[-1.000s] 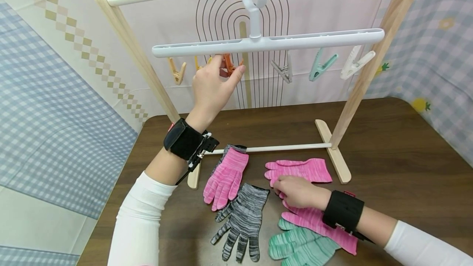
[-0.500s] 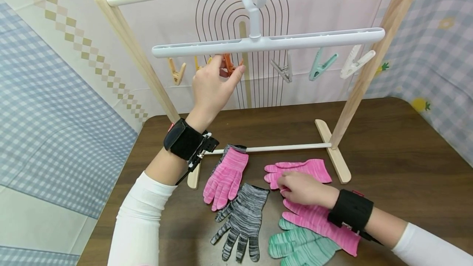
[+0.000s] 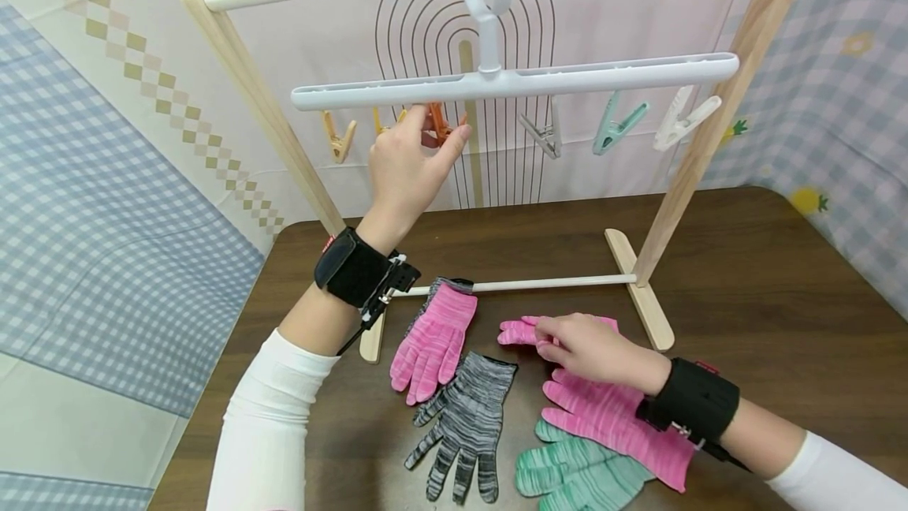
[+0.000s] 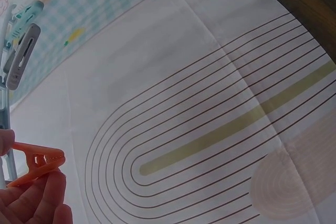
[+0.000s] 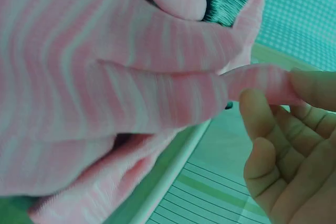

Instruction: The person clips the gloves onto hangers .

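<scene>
My left hand (image 3: 414, 152) is raised beneath the white hanger (image 3: 596, 79) and pinches the orange clothespin (image 4: 39, 161) by its handles. In the left wrist view the clothespin has nothing in its tips. Low over the table, my right hand (image 3: 596, 349) pinches a finger of a pink striped glove (image 5: 257, 82) between thumb and fingertips. The hand covers much of one pink glove (image 3: 516, 332) from above. Another pink glove (image 3: 638, 424) lies below the wrist, across a green glove (image 3: 582, 471).
A wooden rack (image 3: 656, 259) holds the hanger. Grey (image 3: 542, 132), teal (image 3: 617, 128), white (image 3: 682, 123) and tan clothespins (image 3: 340, 140) hang from it. A grey-black glove (image 3: 464, 424) lies front centre, by a left pink glove (image 3: 434, 341) near the bottom bar (image 3: 553, 284).
My right hand has moved up and to the right, pinching the glove finger. The pink gloves near it have shifted, and the far one shows less. My left hand stays still.
</scene>
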Demonstrator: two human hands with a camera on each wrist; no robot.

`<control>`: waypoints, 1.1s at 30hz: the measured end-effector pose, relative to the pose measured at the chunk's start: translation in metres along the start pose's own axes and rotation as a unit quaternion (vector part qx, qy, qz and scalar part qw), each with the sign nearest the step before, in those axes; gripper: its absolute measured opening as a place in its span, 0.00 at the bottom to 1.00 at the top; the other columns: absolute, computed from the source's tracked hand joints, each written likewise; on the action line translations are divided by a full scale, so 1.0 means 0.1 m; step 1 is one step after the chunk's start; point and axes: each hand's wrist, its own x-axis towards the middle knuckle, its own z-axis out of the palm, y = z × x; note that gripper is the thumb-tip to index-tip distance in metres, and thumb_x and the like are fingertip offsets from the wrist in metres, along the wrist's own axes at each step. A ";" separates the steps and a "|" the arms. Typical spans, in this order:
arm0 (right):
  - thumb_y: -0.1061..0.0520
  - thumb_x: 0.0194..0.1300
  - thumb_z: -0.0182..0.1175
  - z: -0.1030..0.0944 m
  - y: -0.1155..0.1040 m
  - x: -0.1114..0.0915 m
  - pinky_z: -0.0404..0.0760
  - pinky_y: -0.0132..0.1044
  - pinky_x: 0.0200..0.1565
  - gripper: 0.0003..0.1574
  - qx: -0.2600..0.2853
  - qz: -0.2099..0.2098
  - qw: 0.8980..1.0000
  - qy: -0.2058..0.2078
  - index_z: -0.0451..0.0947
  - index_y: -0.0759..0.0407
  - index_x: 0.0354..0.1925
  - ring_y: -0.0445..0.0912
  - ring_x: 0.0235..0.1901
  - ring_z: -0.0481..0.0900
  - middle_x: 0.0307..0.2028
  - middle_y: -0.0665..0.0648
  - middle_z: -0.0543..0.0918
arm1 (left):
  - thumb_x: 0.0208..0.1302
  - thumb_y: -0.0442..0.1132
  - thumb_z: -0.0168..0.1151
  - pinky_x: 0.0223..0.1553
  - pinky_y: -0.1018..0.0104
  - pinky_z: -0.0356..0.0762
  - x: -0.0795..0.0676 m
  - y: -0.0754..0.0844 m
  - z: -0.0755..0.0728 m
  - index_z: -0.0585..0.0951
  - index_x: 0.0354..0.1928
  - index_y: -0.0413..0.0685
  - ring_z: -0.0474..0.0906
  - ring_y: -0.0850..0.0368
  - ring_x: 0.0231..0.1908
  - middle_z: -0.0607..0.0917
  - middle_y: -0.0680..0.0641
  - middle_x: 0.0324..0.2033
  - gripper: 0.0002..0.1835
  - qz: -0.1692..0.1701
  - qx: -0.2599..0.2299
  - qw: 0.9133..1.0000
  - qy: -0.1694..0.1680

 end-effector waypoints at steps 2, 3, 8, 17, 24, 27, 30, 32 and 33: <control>0.60 0.60 0.56 -0.04 -0.01 0.01 0.64 0.31 0.21 0.11 0.001 -0.004 1.000 0.013 0.65 0.49 0.25 0.34 0.17 0.61 0.17 0.42 0.63 | 0.58 0.53 0.57 0.28 0.58 0.73 0.00 0.00 0.00 0.75 0.32 0.43 0.78 0.57 0.28 0.82 0.46 0.27 0.18 0.002 0.000 1.000 0.002; 0.60 0.60 0.55 -0.05 -0.01 0.01 0.65 0.31 0.21 0.11 0.001 -0.006 1.000 0.019 0.65 0.48 0.26 0.34 0.17 0.61 0.17 0.42 0.64 | 0.58 0.53 0.56 0.28 0.58 0.73 0.00 0.00 0.00 0.75 0.32 0.43 0.78 0.57 0.28 0.82 0.46 0.27 0.18 0.002 0.000 1.000 0.002; 0.58 0.61 0.56 -0.11 0.00 0.01 0.67 0.32 0.24 0.07 -0.012 -0.022 0.998 0.059 0.68 0.48 0.28 0.33 0.19 0.63 0.19 0.40 0.66 | 0.58 0.53 0.56 0.28 0.58 0.73 0.00 -0.01 0.01 0.75 0.32 0.43 0.78 0.57 0.28 0.82 0.46 0.27 0.18 0.000 0.001 1.000 0.001; 0.63 0.58 0.57 -0.19 0.00 0.02 0.67 0.32 0.22 0.08 0.030 -0.031 0.990 0.134 0.71 0.50 0.32 0.33 0.19 0.61 0.21 0.40 0.69 | 0.59 0.53 0.56 0.28 0.58 0.73 0.00 0.00 0.00 0.75 0.32 0.43 0.78 0.56 0.28 0.82 0.46 0.27 0.18 0.000 0.001 1.000 0.001; 0.62 0.58 0.57 -0.17 0.03 0.01 0.70 0.32 0.23 0.07 0.077 -0.033 0.988 0.131 0.72 0.49 0.32 0.34 0.21 0.66 0.23 0.41 0.73 | 0.59 0.53 0.56 0.28 0.58 0.74 0.00 0.00 0.00 0.75 0.32 0.42 0.78 0.56 0.28 0.82 0.46 0.27 0.18 0.002 -0.001 1.000 -0.001; 0.61 0.60 0.57 -0.13 0.05 -0.01 0.72 0.33 0.25 0.06 0.085 -0.044 0.990 0.104 0.73 0.49 0.32 0.34 0.23 0.68 0.24 0.41 0.75 | 0.59 0.53 0.56 0.28 0.59 0.73 0.01 0.01 0.00 0.75 0.32 0.42 0.78 0.56 0.28 0.82 0.46 0.27 0.18 0.002 0.000 1.000 -0.001; 0.59 0.60 0.57 -0.09 0.06 -0.03 0.74 0.34 0.26 0.04 0.082 -0.049 0.993 0.076 0.73 0.49 0.32 0.34 0.24 0.69 0.25 0.41 0.76 | 0.59 0.53 0.56 0.29 0.59 0.74 0.01 0.00 0.00 0.75 0.32 0.42 0.78 0.56 0.28 0.82 0.46 0.27 0.18 0.000 -0.001 1.000 -0.002; 0.59 0.60 0.57 -0.08 0.06 -0.04 0.75 0.34 0.26 0.04 0.082 -0.047 0.994 0.061 0.74 0.49 0.32 0.34 0.25 0.70 0.26 0.42 0.77 | 0.59 0.53 0.56 0.29 0.59 0.74 0.01 0.00 0.00 0.75 0.32 0.42 0.78 0.56 0.28 0.82 0.46 0.27 0.18 0.000 -0.001 1.000 -0.003; 0.59 0.60 0.57 -0.07 0.06 -0.04 0.75 0.34 0.27 0.03 0.082 -0.044 0.994 0.056 0.75 0.50 0.32 0.34 0.25 0.71 0.26 0.42 0.77 | 0.59 0.53 0.56 0.29 0.59 0.74 0.00 0.00 0.00 0.75 0.32 0.42 0.78 0.56 0.29 0.82 0.46 0.27 0.18 -0.001 0.000 1.000 -0.003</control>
